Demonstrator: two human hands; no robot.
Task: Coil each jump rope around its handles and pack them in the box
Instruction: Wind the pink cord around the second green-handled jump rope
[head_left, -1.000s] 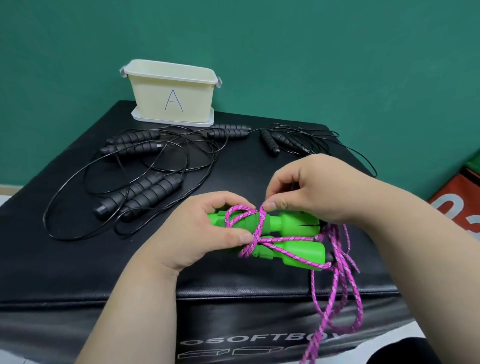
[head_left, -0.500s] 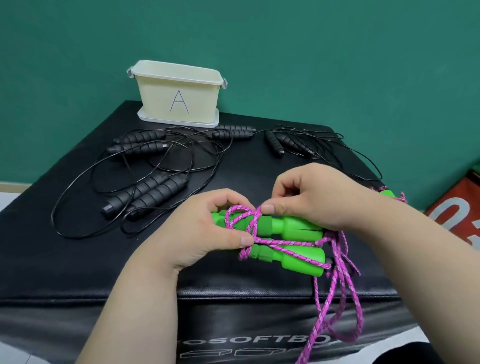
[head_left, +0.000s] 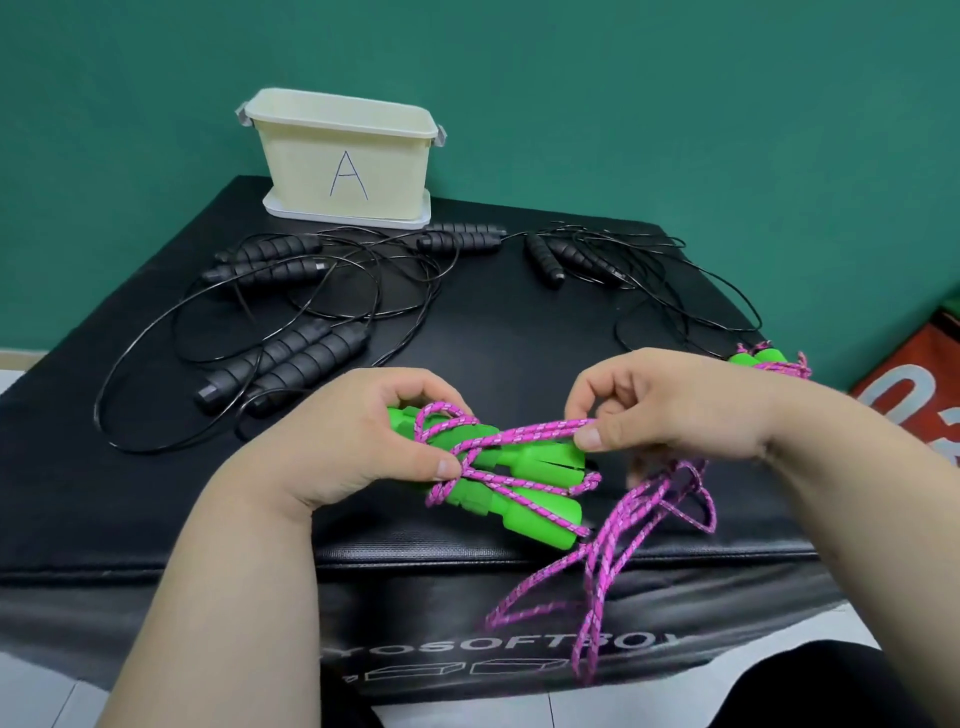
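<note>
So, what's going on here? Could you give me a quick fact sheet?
left hand: grips green handles
right hand: pinches pink rope, drawn across the handles
rope state: a few turns on, the rest hanging off the mat front
box: marked A, at back, inside not visible
black ropes: uncoiled on mat

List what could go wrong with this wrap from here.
1. Only the left hand pins the crossed pink rope on the green handles; if its thumb slips, the turns may loosen.
2. The loose tail hangs in tangled loops over the mat edge and may snag as the right hand pulls.
</note>
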